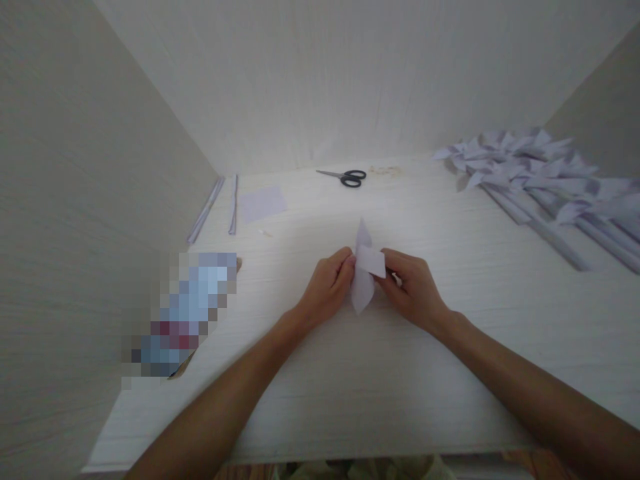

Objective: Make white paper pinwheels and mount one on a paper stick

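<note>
White folded paper (364, 267) is pinched between the left hand (327, 287) and right hand (413, 290), both closed on it, nearer than the scissors (347, 177). Its middle hides behind fingertips; a blurred patch sits left.

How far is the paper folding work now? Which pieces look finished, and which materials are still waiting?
Looks done: a pile of folded paper pinwheels on rolled sticks lies at the table's far right. In hand: the left hand and right hand pinch one partly folded paper piece above the table. Still waiting: a flat paper square and two rolled sticks at far left, untouched. Scissors lie at the back.
</note>
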`<state>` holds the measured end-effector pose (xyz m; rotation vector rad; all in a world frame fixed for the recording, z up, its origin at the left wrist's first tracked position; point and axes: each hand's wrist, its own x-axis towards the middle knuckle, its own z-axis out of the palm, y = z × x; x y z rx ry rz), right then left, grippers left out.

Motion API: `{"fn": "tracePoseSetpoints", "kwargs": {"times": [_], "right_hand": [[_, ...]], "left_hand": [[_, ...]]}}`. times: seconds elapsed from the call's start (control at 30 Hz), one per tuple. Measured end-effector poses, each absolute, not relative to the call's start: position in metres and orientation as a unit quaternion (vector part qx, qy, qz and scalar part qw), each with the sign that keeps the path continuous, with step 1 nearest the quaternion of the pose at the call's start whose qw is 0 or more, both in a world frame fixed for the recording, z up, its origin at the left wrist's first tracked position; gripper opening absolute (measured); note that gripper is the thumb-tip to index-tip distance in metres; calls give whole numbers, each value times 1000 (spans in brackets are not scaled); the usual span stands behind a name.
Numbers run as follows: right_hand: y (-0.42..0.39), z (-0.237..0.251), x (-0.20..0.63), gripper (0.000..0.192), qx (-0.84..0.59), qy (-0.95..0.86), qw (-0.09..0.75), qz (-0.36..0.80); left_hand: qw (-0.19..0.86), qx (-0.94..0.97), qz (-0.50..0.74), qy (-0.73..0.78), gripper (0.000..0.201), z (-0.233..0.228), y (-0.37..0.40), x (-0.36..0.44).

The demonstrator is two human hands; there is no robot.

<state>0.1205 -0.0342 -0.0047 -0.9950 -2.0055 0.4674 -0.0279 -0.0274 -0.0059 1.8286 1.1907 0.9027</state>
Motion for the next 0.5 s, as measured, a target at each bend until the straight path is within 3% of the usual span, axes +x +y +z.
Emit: {"fn": "tracePoseSetpoints", "kwargs": {"times": [0.27, 0.5], "right_hand": [[-34, -6, 121, 16, -398, -783, 442, 183], [-35, -6, 120, 16, -406, -800, 407, 170]], "left_hand": [[373, 727, 339, 466, 28, -6, -26, -28], [379, 723, 337, 469, 28, -4, -27, -28]]}}
